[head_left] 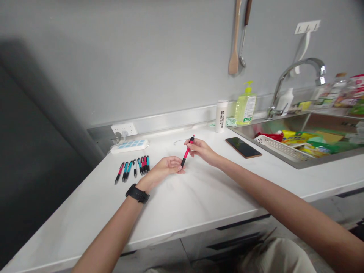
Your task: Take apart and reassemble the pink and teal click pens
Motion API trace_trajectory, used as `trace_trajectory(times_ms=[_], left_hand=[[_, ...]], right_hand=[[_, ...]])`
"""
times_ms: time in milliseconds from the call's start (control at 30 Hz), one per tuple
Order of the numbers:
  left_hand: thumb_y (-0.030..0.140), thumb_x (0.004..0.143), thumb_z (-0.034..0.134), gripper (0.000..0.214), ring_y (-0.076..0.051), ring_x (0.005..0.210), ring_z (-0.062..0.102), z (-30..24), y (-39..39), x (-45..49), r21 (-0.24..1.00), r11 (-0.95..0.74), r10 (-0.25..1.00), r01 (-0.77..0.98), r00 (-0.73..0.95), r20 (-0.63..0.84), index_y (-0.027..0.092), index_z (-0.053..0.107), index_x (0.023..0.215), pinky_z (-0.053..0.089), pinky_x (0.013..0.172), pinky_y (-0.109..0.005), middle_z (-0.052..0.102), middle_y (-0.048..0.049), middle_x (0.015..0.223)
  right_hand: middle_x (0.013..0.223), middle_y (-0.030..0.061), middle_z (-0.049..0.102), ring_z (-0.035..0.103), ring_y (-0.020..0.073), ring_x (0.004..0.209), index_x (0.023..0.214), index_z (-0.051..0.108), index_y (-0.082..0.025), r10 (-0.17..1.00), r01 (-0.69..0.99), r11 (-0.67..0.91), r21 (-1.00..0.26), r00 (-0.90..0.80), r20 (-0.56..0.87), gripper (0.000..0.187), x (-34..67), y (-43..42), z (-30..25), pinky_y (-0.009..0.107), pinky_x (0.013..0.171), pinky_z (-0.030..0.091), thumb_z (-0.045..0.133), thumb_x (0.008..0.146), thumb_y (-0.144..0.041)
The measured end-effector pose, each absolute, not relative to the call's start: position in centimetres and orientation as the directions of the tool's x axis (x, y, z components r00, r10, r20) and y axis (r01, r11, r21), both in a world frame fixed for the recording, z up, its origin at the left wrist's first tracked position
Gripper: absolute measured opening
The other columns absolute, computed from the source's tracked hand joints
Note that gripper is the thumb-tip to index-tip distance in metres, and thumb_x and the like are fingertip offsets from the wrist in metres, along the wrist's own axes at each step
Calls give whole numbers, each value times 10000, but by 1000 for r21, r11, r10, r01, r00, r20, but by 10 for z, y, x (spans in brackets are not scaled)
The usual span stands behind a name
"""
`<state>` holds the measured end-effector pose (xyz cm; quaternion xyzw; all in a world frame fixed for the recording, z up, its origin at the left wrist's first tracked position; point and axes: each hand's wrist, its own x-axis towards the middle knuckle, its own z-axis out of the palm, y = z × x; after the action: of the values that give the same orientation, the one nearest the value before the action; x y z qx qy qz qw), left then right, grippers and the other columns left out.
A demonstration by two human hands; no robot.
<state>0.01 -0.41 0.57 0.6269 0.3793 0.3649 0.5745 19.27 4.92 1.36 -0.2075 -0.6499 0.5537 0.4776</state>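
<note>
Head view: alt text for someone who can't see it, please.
A person's left hand and right hand hold a tilted red-and-black pen over a white countertop. More pens lie at left, a phone and sink at right.

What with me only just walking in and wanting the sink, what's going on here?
A person is holding a red-and-black pen in both hands: the left hand at its lower black end, the right hand near its top. More pens lie on the countertop off to the left, and a phone lies beside the sink.

Hands [170, 165] [201, 149] hold tilted red pen [186, 153] above counter [204, 197].
</note>
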Motion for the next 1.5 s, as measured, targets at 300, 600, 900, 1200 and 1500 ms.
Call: trace_trajectory(times_ms=[300, 600, 900, 1200, 1500], left_hand=[[267, 598, 783, 323, -151, 717, 637, 6, -4, 1, 997, -37, 899, 62, 439, 6, 129, 635, 850, 453, 749, -285, 667, -49, 778], [224, 549, 804, 351, -137, 702, 627, 11, -8, 3, 996, -26, 909, 87, 417, -13, 123, 616, 828, 445, 728, -267, 640, -21, 733], [281, 587, 784, 341, -128, 676, 614, 9, -5, 4, 996, -31, 903, 84, 429, -8, 121, 601, 826, 442, 684, -252, 644, -28, 732], [310, 584, 776, 424, -164, 683, 644, 3, 3, -4, 984, -77, 936, 160, 352, 16, 155, 507, 874, 460, 708, -290, 677, -34, 677], [388, 811, 531, 205, -158, 799, 583, 16, -9, 0, 383, -600, 800, 703, 531, 279, 202, 530, 898, 429, 738, -274, 627, -18, 863]], right_hand=[[675, -23, 500, 452, 84, 534, 871, 596, -173, 774, -263, 310, -914, -489, 403, 320, 193, 47, 14, 241, 504, 371, 672, 692, -427], [705, -11, 521, 476, 94, 572, 860, 584, -175, 758, -284, 277, -918, -522, 391, 311, 193, 48, 11, 242, 522, 387, 658, 709, -435], [783, 5, 556, 486, 80, 587, 836, 588, -165, 731, -309, 259, -915, -557, 394, 284, 192, 49, 9, 231, 541, 409, 679, 704, -400], [654, -18, 569, 451, 53, 474, 775, 581, -141, 820, -195, 276, -941, -463, 337, 280, 184, 49, 8, 216, 473, 386, 690, 671, -377], [588, -92, 556, 476, 82, 420, 1214, 299, -244, 900, -260, 237, -936, -304, 312, 662, 180, 55, -3, 221, 439, 420, 682, 678, -317]])
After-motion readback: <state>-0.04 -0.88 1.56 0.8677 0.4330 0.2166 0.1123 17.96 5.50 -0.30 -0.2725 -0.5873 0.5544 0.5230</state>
